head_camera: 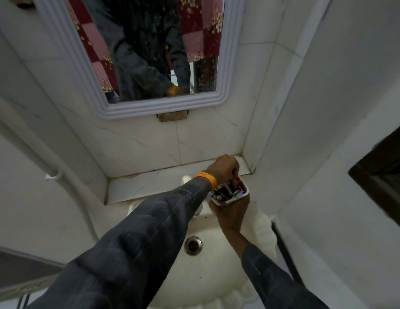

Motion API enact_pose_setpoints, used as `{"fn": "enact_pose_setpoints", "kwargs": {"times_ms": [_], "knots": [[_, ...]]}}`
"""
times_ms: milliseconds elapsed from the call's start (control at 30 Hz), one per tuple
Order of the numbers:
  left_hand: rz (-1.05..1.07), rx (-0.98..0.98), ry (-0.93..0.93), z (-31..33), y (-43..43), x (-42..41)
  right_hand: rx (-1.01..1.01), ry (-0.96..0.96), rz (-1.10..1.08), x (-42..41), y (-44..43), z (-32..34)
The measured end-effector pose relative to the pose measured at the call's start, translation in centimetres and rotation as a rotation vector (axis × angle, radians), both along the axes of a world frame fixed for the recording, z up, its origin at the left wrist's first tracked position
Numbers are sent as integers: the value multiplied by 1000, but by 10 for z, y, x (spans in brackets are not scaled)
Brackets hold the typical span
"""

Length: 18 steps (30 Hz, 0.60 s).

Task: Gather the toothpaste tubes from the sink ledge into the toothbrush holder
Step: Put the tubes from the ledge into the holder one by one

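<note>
A white toothbrush holder [240,198] is held up over the right back of the sink, with my right hand [230,216] gripping it from below. Colourful items fill its compartments. My left hand [223,169], with an orange wristband, reaches across from the left and sits over the holder's far compartment. Its fingers are pinched on the top of a red toothpaste tube [236,181] that stands inside the holder. Most of the tube is hidden by my fingers and the holder wall. I see no other tubes on the marble sink ledge [150,186].
Below is a white scalloped basin [208,275] with a metal drain [193,245]. The tap [186,179] is partly hidden behind my left forearm. A framed mirror [150,52] hangs above the ledge, a wall stands close on the right, and a white pipe [38,152] runs down the left.
</note>
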<state>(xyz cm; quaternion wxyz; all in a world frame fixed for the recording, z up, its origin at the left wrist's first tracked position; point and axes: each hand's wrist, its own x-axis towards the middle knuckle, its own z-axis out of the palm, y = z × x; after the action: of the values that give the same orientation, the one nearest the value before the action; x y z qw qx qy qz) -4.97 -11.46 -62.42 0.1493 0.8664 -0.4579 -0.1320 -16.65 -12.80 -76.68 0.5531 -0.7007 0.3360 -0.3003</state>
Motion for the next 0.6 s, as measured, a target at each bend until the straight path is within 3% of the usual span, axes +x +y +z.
{"fn": "enact_pose_setpoints", "kwargs": {"times_ms": [167,367,600], "knots": [[-2,-51,-39,9,26,3,-13,-31,34,0,-5,15],[442,-284,-402,43,73,44,15,-28,-34,21,-27,47],[444,-183,-582,16,97,69,-44,22,-177,92,-70,57]]}}
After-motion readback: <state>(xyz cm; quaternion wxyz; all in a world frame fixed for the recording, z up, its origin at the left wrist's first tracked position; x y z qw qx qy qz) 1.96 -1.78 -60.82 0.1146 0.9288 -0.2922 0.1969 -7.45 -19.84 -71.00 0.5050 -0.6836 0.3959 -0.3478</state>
